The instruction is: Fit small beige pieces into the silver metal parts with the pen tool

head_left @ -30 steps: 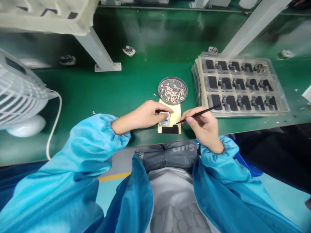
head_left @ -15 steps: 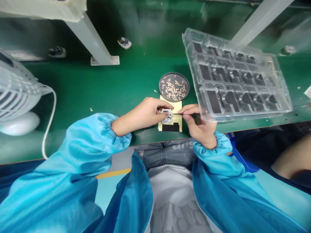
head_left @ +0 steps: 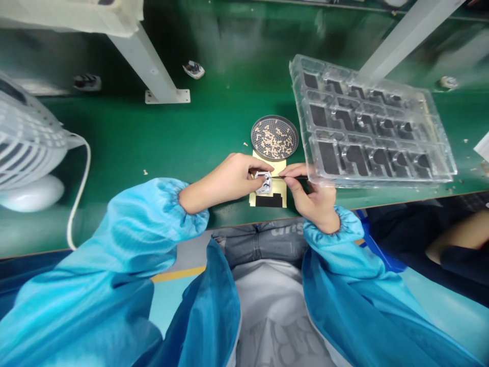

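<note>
My left hand (head_left: 229,179) is closed around a small silver-white part (head_left: 264,182), held over a yellow sheet (head_left: 281,184) with a black strip at its near end. My right hand (head_left: 311,196) pinches thin black tweezers (head_left: 294,177) whose tip touches the part from the right. Just beyond lies a round dark dish (head_left: 274,138) holding several tiny pale pieces. A clear plastic tray (head_left: 367,127) with black parts in its pockets hangs tilted above the bench and covers my right fingers' far side.
A white fan (head_left: 26,137) with its cord stands at the left on the green bench (head_left: 153,137). A grey frame post (head_left: 153,69) is bolted down behind, with a small loose part (head_left: 193,69) near it. Another person's arm (head_left: 458,237) shows at the right.
The clear tray rose off the stack at the right, swung over toward my right hand, and has now dropped slightly. My tweezers went from raised to level against the part.
</note>
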Tool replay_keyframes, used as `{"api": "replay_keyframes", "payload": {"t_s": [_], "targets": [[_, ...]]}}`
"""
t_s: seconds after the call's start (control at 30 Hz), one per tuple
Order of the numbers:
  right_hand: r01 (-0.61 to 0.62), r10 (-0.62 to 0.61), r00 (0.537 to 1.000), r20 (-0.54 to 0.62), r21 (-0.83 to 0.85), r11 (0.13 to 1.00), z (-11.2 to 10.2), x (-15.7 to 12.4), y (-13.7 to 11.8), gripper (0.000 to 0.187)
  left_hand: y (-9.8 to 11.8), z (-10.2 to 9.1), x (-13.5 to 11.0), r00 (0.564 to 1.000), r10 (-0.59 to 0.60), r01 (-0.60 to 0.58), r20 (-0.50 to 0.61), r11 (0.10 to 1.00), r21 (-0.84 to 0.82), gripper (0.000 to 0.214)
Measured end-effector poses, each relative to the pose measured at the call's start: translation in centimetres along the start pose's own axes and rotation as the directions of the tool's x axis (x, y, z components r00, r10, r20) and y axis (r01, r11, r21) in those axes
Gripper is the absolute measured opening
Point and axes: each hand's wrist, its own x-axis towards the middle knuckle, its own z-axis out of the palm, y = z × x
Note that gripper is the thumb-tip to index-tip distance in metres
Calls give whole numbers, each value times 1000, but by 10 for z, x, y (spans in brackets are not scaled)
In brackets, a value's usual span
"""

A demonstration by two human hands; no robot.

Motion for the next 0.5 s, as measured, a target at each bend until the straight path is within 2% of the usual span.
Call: {"api": "replay_keyframes", "payload": {"t_s": [0.33, 0.5], "targets": [[40, -41, 999, 14, 11, 999, 2, 2, -2, 9, -2, 1, 0, 999, 31, -32, -21, 999, -5, 35], [114, -114, 993, 34, 2, 993, 2, 5, -3, 13, -1, 1, 0, 999, 34, -34, -15, 999, -2, 36]]}}
